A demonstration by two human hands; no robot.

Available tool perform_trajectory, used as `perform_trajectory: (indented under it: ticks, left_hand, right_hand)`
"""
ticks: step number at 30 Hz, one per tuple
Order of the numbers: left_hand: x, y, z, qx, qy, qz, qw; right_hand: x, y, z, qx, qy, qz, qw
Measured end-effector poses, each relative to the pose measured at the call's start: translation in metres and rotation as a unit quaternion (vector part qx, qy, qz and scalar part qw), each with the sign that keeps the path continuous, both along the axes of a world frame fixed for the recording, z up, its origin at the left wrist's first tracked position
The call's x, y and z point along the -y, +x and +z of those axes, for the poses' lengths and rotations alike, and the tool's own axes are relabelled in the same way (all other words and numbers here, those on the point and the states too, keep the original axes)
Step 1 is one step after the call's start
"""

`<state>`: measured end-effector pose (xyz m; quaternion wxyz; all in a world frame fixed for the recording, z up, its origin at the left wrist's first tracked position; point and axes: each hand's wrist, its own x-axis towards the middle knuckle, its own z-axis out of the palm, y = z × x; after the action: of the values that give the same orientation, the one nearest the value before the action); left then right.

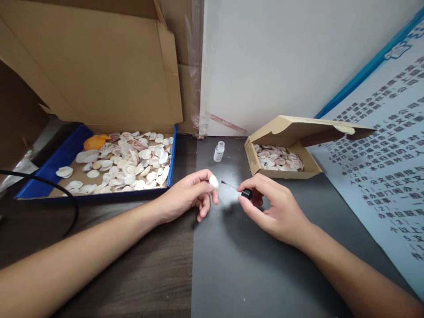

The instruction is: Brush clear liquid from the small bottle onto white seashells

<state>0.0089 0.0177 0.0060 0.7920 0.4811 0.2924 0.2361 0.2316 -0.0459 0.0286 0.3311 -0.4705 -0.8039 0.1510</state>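
Observation:
A small white seashell is pinched between the thumb and forefinger of my left hand, above the table. My right hand grips a black brush cap by its sides. From the cap a thin stem points left, its dark brush tip close to the shell but apart from it. Behind both hands stands a small clear glass bottle, upright and uncapped, with a pale label. The shell's underside is hidden by my fingers.
At the left, a blue-edged cardboard box holds many shells, its lid raised. A smaller open carton with shells stands at the right. A black cable curves in from the left. A printed poster borders the right side.

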Motion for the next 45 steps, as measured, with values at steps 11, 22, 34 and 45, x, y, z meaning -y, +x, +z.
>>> perform_trajectory:
  ticks: [11,22,34,45]
  left_hand:
    - [-0.0033,-0.0034,-0.0007,0.02,-0.043,0.021,0.999]
    - [-0.0034,-0.0022,-0.002,0.05,-0.061,0.039,0.996]
    - [-0.0045,-0.003,-0.0013,0.07,-0.073,0.043,0.994]
    - [-0.005,-0.0025,-0.0023,0.08,-0.077,0.044,0.993]
  right_hand:
    - [0.0042,-0.0052,-0.0029,0.072,0.069,0.005,0.995]
    - [0.0056,-0.0036,0.0001,0.039,0.025,0.039,0.998]
    - [0.0059,-0.0015,0.0006,0.036,0.007,0.075,0.997]
    - [0.0043,-0.0027,0.0015,0.051,-0.01,0.083,0.995]
